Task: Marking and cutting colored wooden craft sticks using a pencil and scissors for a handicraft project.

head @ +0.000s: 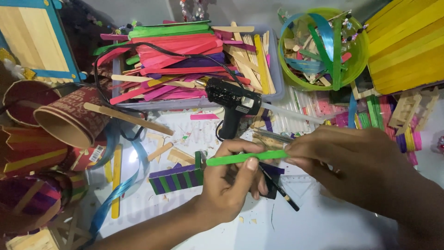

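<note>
My left hand [231, 178] and my right hand [351, 159] both grip one bright green craft stick [231, 159], held level above the white work surface [323, 222]. The left thumb presses the stick near its middle; the right fingertips pinch its right end. Just left of my left hand lies a small panel of purple and green sticks [173, 178] with a green upright piece at its edge, touching the stick's left end. A black pencil [282, 194] pokes out from under my left hand. A black glue gun [233, 104] stands just beyond the hands.
A tray of coloured craft sticks [185, 60] sits behind the glue gun. A green bowl of scraps [323, 48] and a yellow stick panel [407, 44] are at back right. Paper cups [64, 120] and striped stick pieces lie left, with blue ribbon [115, 194].
</note>
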